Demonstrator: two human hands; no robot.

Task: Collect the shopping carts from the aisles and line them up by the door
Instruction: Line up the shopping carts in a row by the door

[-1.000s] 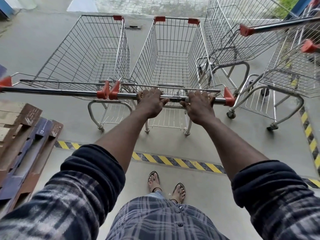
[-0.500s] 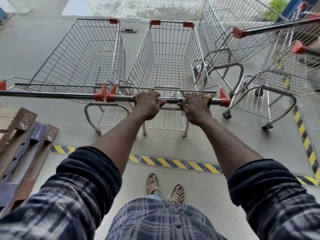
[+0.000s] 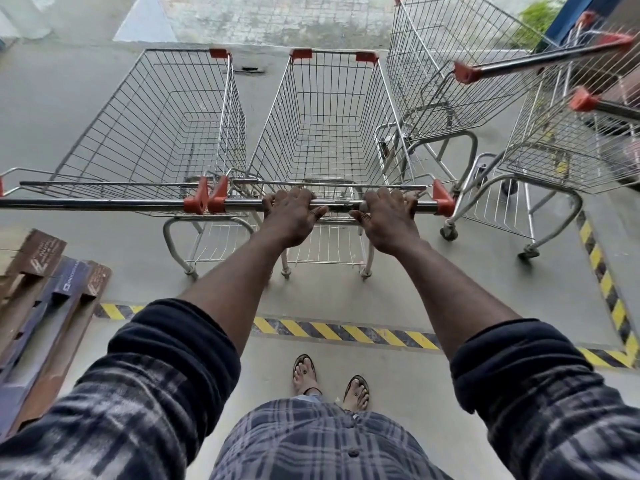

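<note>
Chrome wire forms the shopping cart (image 3: pixel 329 126) straight ahead, which stands on grey concrete beyond a strip of yellow-and-black striped floor tape (image 3: pixel 346 332). Its steel handle bar with orange end caps (image 3: pixel 341 205) is gripped by both hands: the left hand (image 3: pixel 292 216) curls over it left of centre, the right hand (image 3: pixel 388 220) right of centre, thumbs pointing toward each other. A second chrome wire cart (image 3: pixel 166 126) stands just beside it on the left, handles in line. Two more wire carts (image 3: pixel 443 64) sit angled on the right. Stacked wooden pallets (image 3: pixel 41 289) lie at the left edge.
</note>
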